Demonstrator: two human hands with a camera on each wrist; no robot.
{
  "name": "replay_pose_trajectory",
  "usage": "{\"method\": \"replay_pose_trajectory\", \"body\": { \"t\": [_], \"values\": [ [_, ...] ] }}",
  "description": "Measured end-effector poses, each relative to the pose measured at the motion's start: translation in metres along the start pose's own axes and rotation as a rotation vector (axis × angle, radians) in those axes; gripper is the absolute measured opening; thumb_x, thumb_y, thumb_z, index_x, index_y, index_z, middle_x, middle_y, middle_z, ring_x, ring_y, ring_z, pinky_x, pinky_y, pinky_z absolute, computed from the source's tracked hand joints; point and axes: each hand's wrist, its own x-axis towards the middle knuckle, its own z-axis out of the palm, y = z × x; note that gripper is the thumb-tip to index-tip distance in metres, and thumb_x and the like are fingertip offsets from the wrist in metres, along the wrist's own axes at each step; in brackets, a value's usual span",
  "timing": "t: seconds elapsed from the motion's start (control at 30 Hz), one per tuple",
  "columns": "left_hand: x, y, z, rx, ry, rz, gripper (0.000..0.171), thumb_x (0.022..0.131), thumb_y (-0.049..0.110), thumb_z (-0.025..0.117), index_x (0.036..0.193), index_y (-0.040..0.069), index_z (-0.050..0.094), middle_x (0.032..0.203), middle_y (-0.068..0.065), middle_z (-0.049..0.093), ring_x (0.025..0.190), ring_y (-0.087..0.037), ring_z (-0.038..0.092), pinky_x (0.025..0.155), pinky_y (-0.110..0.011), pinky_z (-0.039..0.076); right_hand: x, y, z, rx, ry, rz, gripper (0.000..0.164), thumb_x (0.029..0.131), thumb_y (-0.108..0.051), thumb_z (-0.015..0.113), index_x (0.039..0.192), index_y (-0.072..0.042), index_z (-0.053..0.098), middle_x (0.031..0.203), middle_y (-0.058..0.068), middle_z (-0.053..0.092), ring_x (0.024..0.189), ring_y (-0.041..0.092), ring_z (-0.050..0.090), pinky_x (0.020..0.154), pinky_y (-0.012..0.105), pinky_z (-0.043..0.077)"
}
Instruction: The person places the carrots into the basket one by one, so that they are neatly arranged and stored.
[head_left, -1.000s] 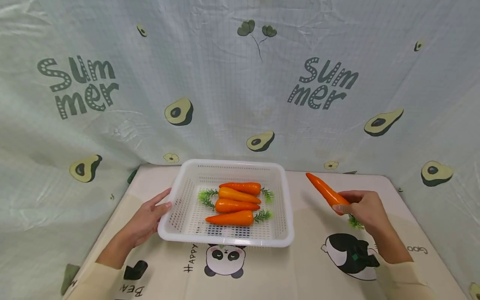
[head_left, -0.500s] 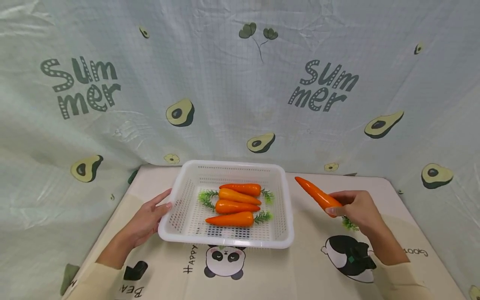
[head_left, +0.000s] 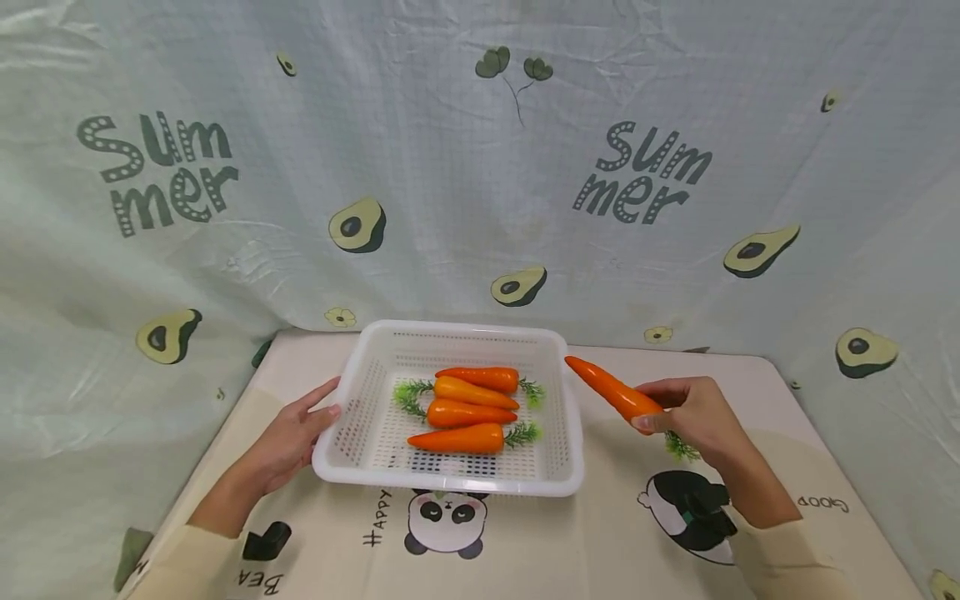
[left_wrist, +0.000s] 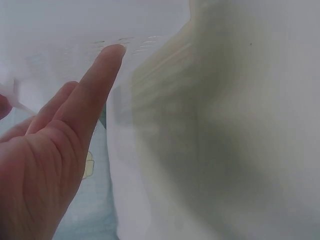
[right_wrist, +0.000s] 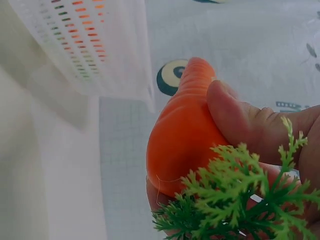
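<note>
A white perforated plastic basket (head_left: pixel 562 483) stands mid-table in the head view, with several orange toy carrots (head_left: pixel 471 439) lying side by side in it, green leaves at their ends. My left hand (head_left: pixel 288 442) holds the basket's left side. The left wrist view shows the rim between thumb and fingers, with the fingers (left_wrist: pixel 95 80) stretched along the outer wall. Right of the basket, my right hand (head_left: pixel 693 417) grips another toy carrot (head_left: pixel 607 387) near its thick end. That carrot's tip points up-left at the right rim; its green leaves (right_wrist: pixel 240 192) hang below the hand.
The pale table (head_left: pixel 555 550) carries printed animals and letters, including a panda (head_left: pixel 447 521) in front of the basket. Behind it and at both sides hangs a grey-green curtain (head_left: pixel 450 167) printed with avocados and "summer".
My right hand has carried the carrot leftward until its tip is at the basket's right rim. My left hand and the basket have stayed in place.
</note>
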Motion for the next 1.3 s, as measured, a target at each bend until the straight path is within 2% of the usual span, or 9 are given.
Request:
{"method": "replay_pose_trajectory", "body": {
  "t": [0.63,1.0,1.3],
  "values": [
    [-0.005,-0.005,-0.001,0.009,0.01,-0.017,0.072,0.111,0.034,0.049,0.169,0.025,0.008,0.166,-0.029,0.033,0.127,-0.033,0.063,0.094,-0.049,0.061,0.005,-0.021,0.02,0.041,-0.094,-0.068,0.042,0.079,-0.008,0.088,0.119,0.0,0.077,0.117,0.02,0.075,0.099,0.029,0.065,0.08,0.035,0.06],
    [-0.001,-0.002,0.001,0.004,-0.001,-0.018,0.072,0.111,0.035,0.049,0.169,0.025,0.008,0.166,-0.029,0.034,0.126,-0.031,0.064,0.094,-0.046,0.061,0.007,-0.032,0.024,0.02,-0.104,-0.106,0.041,0.076,-0.008,0.09,0.115,-0.001,0.078,0.111,0.018,0.076,0.094,0.028,0.065,0.075,0.034,0.058],
    [0.001,-0.001,0.0,0.011,-0.002,-0.012,0.073,0.111,0.037,0.05,0.169,0.025,0.008,0.166,-0.028,0.033,0.129,-0.034,0.063,0.095,-0.048,0.061,0.011,-0.043,0.027,-0.002,-0.122,-0.119,0.04,0.073,-0.004,0.088,0.112,-0.003,0.08,0.108,0.016,0.077,0.095,0.029,0.065,0.079,0.035,0.059]
  ]
}}
